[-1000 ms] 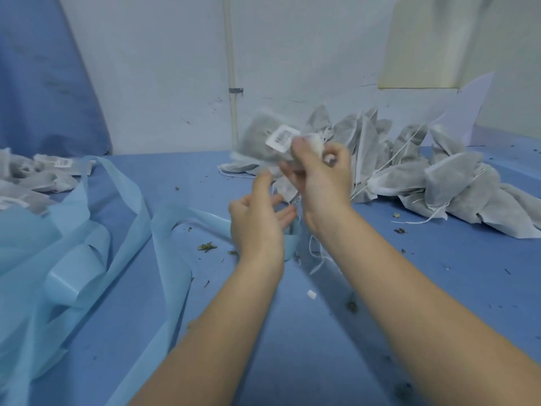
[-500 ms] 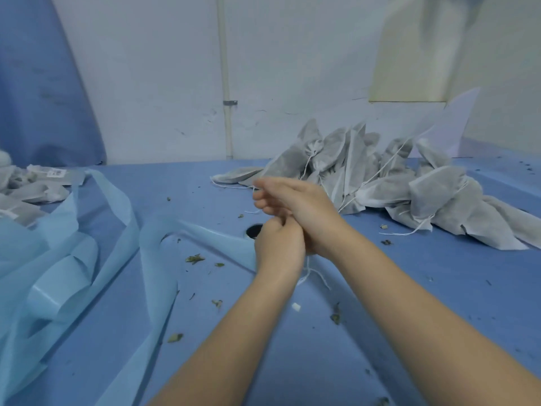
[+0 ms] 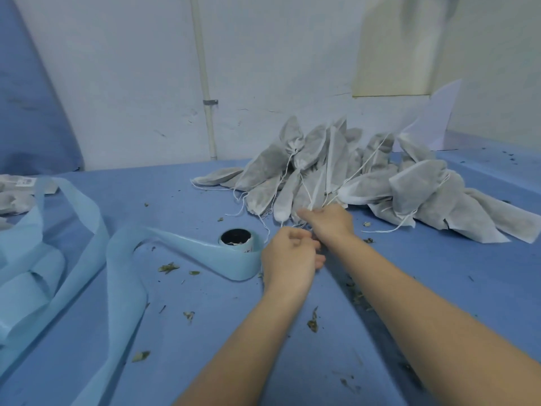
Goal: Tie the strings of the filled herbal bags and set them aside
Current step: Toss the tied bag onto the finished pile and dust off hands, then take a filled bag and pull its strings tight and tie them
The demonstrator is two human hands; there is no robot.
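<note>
Many bags (image 3: 366,183) lie piled far right on the counter (image 3: 439,288), strings loose; a few sit far left (image 3: 17,189), likely finished. Our right hand (image 3: 328,221) reaches the pile's near edge, grip unclear; our left hand (image 3: 288,256) curls loosely, seemingly empty.

The right hand (image 3: 329,221) reached the near edge of the herbal bag pile (image 3: 351,183) on the blue bench (image 3: 439,288); the left hand (image 3: 288,256) hung loosely curled just behind it.
</note>
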